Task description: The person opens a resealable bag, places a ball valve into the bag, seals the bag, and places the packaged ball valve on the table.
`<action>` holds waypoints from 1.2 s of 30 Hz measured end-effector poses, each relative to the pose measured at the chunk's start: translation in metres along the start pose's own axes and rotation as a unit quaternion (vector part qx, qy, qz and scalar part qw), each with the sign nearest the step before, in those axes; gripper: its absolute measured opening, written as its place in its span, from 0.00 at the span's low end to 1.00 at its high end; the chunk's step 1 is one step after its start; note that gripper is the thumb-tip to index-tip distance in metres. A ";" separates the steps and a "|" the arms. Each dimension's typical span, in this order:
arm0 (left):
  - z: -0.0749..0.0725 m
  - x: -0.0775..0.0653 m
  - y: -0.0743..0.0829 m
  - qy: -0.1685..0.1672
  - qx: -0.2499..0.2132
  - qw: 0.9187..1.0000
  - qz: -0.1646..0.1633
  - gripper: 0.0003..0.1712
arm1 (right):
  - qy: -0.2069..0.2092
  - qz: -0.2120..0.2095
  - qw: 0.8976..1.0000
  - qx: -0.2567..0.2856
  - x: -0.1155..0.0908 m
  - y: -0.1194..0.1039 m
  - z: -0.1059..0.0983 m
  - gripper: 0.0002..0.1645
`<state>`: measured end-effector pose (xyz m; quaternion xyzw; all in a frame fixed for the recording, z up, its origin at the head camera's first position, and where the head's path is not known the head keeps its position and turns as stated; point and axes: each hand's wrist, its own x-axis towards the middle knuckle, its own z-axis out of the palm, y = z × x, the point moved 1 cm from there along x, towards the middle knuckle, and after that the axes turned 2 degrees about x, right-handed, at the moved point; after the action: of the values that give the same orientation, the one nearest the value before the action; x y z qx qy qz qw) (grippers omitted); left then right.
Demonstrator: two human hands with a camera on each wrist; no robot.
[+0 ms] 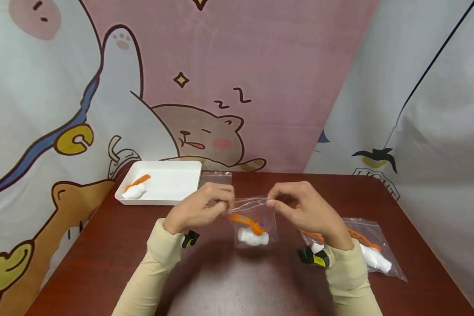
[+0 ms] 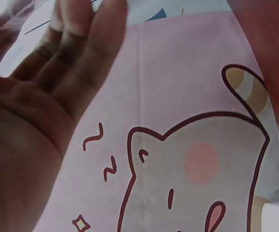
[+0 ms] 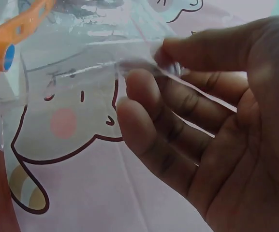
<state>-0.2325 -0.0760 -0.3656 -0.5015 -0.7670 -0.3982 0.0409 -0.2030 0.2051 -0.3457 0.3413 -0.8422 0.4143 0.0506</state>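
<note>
You pinch the top left corner of a clear zip bag point(image 1: 262, 211) between the thumb and fingers of your left hand point(image 1: 203, 204), while your right hand point(image 1: 310, 210) pinches its top right corner. The bag is upright between your hands, over the table point(image 1: 229, 285); you cannot tell whether its bottom touches the wood. Inside it, an orange strip point(image 1: 242, 220) lies just above a white bottle-shaped piece point(image 1: 253, 237). Beyond your left hand stands a white tray point(image 1: 177, 182); filled bags point(image 1: 385, 237) lie by your right forearm.
</note>
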 end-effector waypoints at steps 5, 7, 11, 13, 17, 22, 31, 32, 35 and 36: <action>-0.001 0.002 0.001 0.034 0.013 0.998 0.043 0.09 | 0.003 0.014 1.000 -0.001 -0.002 0.002 -0.006 0.03; -0.001 0.003 0.002 0.048 0.014 0.998 0.047 0.08 | 0.007 0.015 1.000 -0.002 -0.004 0.003 -0.008 0.01; -0.001 0.004 0.004 0.084 0.010 0.996 0.035 0.05 | 0.024 0.010 1.000 0.009 -0.006 0.004 -0.011 0.04; -0.002 0.004 0.005 0.102 0.005 0.995 0.023 0.04 | 0.032 0.007 0.999 0.016 -0.007 0.004 -0.012 0.05; -0.002 0.004 0.007 0.128 0.003 0.992 0.005 0.03 | 0.045 -0.008 0.999 0.023 -0.006 0.003 -0.013 0.06; -0.003 0.005 0.009 0.152 -0.005 0.988 -0.015 0.04 | 0.070 -0.033 0.997 0.024 -0.005 0.002 -0.014 0.07; -0.003 0.003 0.012 0.174 -0.022 0.980 -0.090 0.14 | 0.098 -0.040 0.994 0.014 -0.003 0.003 -0.011 0.08; -0.003 0.003 0.013 0.175 -0.024 0.979 -0.103 0.12 | 0.100 -0.041 0.994 0.013 -0.003 0.003 -0.011 0.07; -0.001 0.004 0.012 0.182 -0.033 0.974 -0.135 0.05 | 0.102 -0.041 0.994 0.005 -0.003 0.002 -0.010 0.08; -0.001 0.004 0.012 0.184 -0.034 0.972 -0.143 0.03 | 0.101 -0.041 0.994 0.003 -0.003 0.002 -0.010 0.08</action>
<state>-0.2253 -0.0711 -0.3562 -0.3062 -0.7958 -0.5114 0.1070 -0.2042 0.2146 -0.3411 0.3316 -0.8168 0.4472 0.1513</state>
